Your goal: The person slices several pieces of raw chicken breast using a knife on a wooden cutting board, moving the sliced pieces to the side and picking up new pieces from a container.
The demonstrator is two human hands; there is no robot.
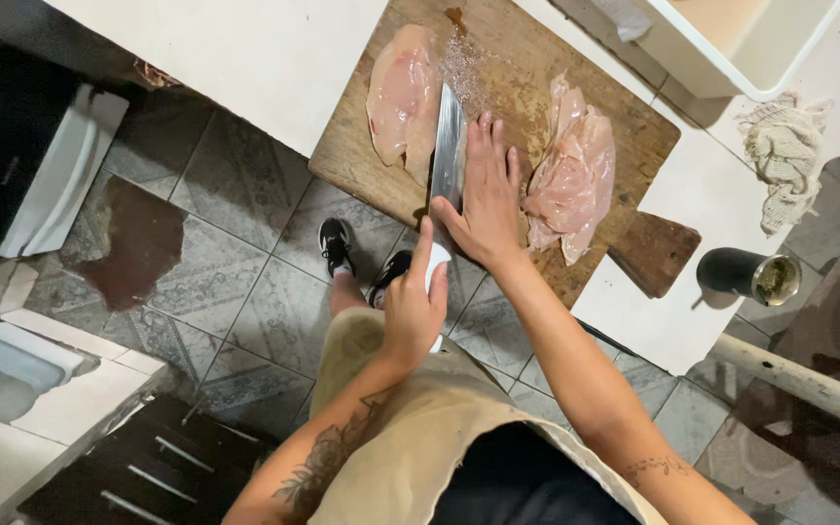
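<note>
On a white desk (245,49), the left hand (412,306) grips a cleaver (447,151); the right hand (488,199) lies open, flat on the wooden cutting board (527,58) between raw chicken pieces (401,97).

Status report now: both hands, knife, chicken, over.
Left hand grips white knife handle. Right hand flat beside blade of knife. Chicken breast left of blade on wooden cutting board; second piece right.

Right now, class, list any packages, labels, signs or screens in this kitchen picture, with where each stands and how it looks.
No labels, signs or screens show.
Thin clear plastic wrap: crumpled around raw chicken at the wooden board's right side.
Dark cylindrical container: lying on the white counter, right of the board.
</note>
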